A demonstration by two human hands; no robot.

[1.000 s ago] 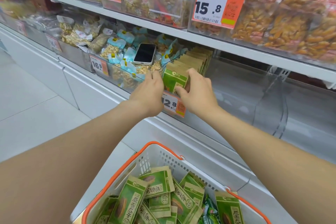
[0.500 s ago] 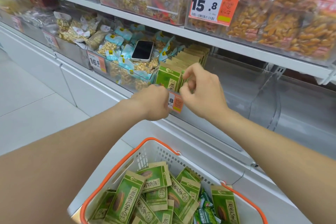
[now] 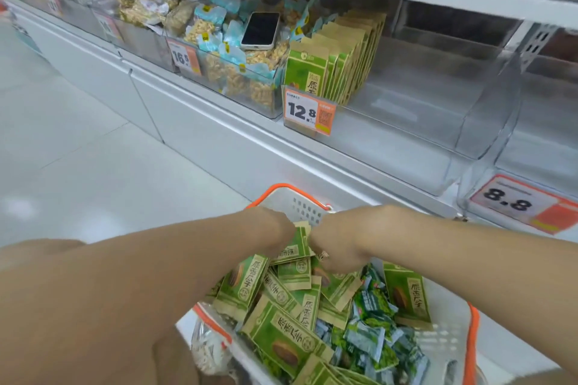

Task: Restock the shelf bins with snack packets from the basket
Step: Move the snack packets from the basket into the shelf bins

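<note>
- Nearest, on the near side of the fingers: basket (image 3: 470, 347) heaped w/ green packets (image 3: 281, 341), lying flat and criss-crossed. Small blue-green sachets (image 3: 369, 334) sit to the R of the fingers. A clear bag (image 3: 206, 350) is at the near-L corner, contents unclear.
- L hand (image 3: 272, 228) and R hand (image 3: 337, 247) are both down at the basket's far end, backs to the camera, nearly touching each other. Fingers curl down into the pile, mostly hidden and blurred.
- One tilted packet (image 3: 295, 245) stands up betw the two sets of fingers, touching both hands. Can't tell if either hand really pinches it or just rests against it.
- Step, my read: pick-up phase, i.e. gathering the next packet(s) from the basket, not placing yet.
- Beyond and above the fingers: shelf bin (image 3: 422, 103) w/ a row of packets (image 3: 337, 66), same green kind. They stand upright, face fwd, packed at the bin's L side behind the 12.8 tag (image 3: 308, 111). The rest of the bin, to the R, is bare.
- Further up-L of the fingers: a phone (image 3: 260, 30) lies on the nut packs in the neighbour bin (image 3: 237, 81).
- Next move prob needs a firm pinch on a packet's top edge, then a lift free w/o dragging its neighbours. After that, turn it upright, face out, and carry it up and fwd to the bare side next to the row, clear of the tag.
</note>
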